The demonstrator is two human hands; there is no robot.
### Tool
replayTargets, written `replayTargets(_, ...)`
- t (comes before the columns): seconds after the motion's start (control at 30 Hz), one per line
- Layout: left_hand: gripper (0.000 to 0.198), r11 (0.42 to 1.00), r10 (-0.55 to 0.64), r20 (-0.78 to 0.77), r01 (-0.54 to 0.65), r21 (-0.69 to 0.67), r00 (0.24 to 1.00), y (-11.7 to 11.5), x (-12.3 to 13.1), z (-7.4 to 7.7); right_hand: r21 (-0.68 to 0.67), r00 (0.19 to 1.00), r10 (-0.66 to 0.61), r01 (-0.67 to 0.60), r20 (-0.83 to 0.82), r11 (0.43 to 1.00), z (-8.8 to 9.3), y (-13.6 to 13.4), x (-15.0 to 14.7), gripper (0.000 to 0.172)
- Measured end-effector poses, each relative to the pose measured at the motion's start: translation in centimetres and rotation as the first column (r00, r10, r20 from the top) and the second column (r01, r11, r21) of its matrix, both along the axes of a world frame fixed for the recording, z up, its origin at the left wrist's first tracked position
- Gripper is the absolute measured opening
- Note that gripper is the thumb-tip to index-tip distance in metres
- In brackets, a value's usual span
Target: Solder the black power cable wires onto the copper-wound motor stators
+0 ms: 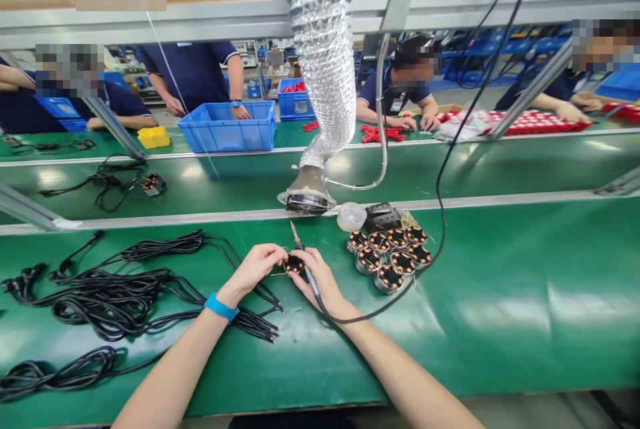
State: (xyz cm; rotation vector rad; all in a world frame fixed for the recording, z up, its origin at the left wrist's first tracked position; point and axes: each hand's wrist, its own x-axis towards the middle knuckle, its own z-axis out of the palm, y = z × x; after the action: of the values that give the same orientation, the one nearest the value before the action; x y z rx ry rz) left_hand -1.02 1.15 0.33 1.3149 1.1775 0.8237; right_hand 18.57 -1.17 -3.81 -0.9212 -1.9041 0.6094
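Observation:
Both my hands meet at a motor stator (294,263) with copper windings, just above the green table. My right hand (319,275) grips it from the right and also carries a soldering iron (311,280), whose tip points away from me. With fingers pinched at the stator's left edge, my left hand (257,269) is by a thin wire end; whether it grips the wire or the rim is too small to tell. Several more stators (389,278) stand grouped to the right. Left of my hands lie bundles of black power cords (115,295), their stripped ends near my left wrist.
A fume extraction hose (320,49) hangs ahead, its hood (307,192) low over the table rail. A round translucent container (351,217) and a black holder (383,217) stand behind the stators. The iron's cable loops to the right. Co-workers sit across, near a blue bin (230,127).

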Motion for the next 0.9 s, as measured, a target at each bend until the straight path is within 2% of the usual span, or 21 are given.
replayTargets(0.1,0.040,0.999,0.036,-0.032,-0.036,0.009,0.999,0.0,-0.3,0.1,-0.015,1.000,-0.002,0.002,-0.005,1.000,0.0,0.0,0.0,0.042)
replayTargets(0.2,0.041,0.996,0.040,-0.216,-0.022,0.085,0.975,-0.5,-2.0,0.8,-0.033,1.000,-0.003,0.003,0.009,0.999,0.1,0.0,0.1,0.042)
replayTargets(0.3,0.036,0.979,-0.147,-0.351,0.186,0.082,0.925,-1.2,-3.5,1.5,-0.039,1.000,-0.001,0.002,0.018,0.999,0.1,0.0,0.1,0.042)
replayTargets(0.37,0.032,0.947,-0.274,-0.361,0.316,0.063,0.891,-1.4,-3.8,1.5,-0.042,1.000,-0.007,0.008,0.021,0.999,0.0,0.0,0.1,0.041)
replayTargets(0.43,0.031,0.934,-0.317,-0.319,0.353,0.061,0.893,-1.4,-3.7,1.3,-0.045,1.000,-0.011,0.012,0.021,0.999,0.0,0.1,0.2,0.041)
replayTargets(0.5,0.033,0.952,-0.293,-0.223,0.305,0.022,0.930,-1.4,-3.1,0.7,-0.050,1.000,-0.013,0.013,0.014,0.999,0.0,0.2,0.3,0.041)
replayTargets(0.6,0.039,0.977,-0.179,-0.012,0.176,-0.123,0.984,-1.1,-1.7,-0.2,-0.058,1.000,0.003,-0.003,0.000,0.998,0.1,0.4,0.5,0.041)
replayTargets(0.67,0.043,0.967,-0.095,0.115,0.119,-0.226,0.989,-0.9,-0.7,-0.6,-0.064,1.000,0.017,-0.017,0.000,0.998,0.3,0.4,0.6,0.039)
replayTargets(0.73,0.047,0.954,-0.045,0.179,0.095,-0.284,0.983,-0.7,0.1,-0.7,-0.064,1.000,0.022,-0.022,0.004,0.998,0.4,0.4,0.6,0.038)
replayTargets(0.8,0.049,0.959,-0.017,0.150,0.058,-0.276,0.989,-0.6,0.1,-0.1,-0.057,1.000,0.017,-0.016,0.012,0.998,0.5,0.4,0.5,0.039)
replayTargets(0.9,0.048,0.992,0.030,-0.071,-0.038,-0.118,0.997,-1.1,-1.3,1.6,-0.047,1.000,-0.003,0.004,0.025,0.999,0.4,0.3,0.5,0.039)
